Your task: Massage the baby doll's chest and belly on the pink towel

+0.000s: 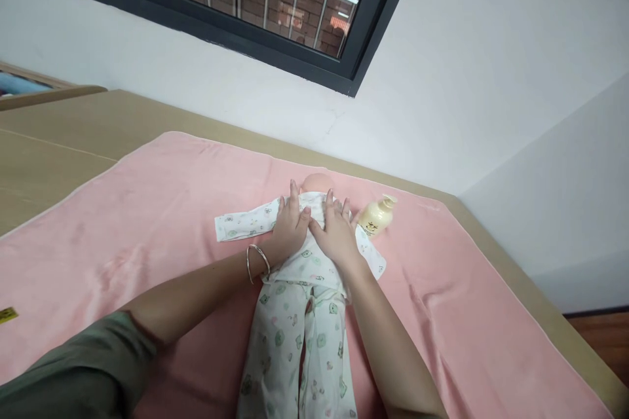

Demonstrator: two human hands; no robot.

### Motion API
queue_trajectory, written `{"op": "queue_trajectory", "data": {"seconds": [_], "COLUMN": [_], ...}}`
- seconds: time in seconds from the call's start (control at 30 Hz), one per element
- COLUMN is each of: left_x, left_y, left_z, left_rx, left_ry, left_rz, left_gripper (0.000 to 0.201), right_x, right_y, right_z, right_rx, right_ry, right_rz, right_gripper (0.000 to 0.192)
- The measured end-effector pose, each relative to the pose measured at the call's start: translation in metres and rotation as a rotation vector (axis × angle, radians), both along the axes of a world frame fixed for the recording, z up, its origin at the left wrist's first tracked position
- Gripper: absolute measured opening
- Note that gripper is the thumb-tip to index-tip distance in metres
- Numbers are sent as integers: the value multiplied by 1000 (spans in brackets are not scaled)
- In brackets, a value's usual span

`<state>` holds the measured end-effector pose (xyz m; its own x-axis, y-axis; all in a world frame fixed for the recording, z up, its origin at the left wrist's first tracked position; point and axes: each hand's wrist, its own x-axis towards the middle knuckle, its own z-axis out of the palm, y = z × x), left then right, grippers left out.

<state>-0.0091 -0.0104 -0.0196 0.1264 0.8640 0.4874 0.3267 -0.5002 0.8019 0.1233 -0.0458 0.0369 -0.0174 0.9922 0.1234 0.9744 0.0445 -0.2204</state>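
A white printed long-sleeved top (314,265) and matching trousers (278,340) are laid out on a pink blanket (162,209). Above the collar shows a smooth, rounded, skin-coloured shape (318,182), like the head of a baby doll; I cannot make out more of it. My left hand (291,226) rests flat on the left of the top's chest, fingers spread. Beside it, my right hand (337,232) lies flat on the right half, thumbs close together. One sleeve (246,221) stretches out to the left. Just right of my right hand is a cream pump bottle (376,216), tilted in view.
The blanket covers much of a tan surface (59,144) that runs up to a white wall (417,111). A dark-framed window (348,72) with bars outside is above. A small yellow label (8,315) lies at the left edge.
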Motion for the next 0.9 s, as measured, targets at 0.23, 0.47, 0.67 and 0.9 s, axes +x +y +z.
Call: {"op": "queue_trajectory", "data": {"seconds": [0.23,0.47,0.67,0.9], "left_x": [0,-3,-5,-4], "left_y": [0,-1,-3,2], "left_z": [-1,-3,-4,-8], "left_rx": [0,22,102,107], "left_ry": [85,198,109,-7], "left_rz": [40,44,98,12], "left_gripper": [69,66,72,66], "right_x": [-8,9,1,9], "right_y": [-5,6,-2,12], "right_z": [1,-2,1,-14], "right_rx": [20,-28,179,56], "right_ry": [-60,80,109,227], "right_rz": [115,42,34,189], "right_gripper": [60,57,48,48]}}
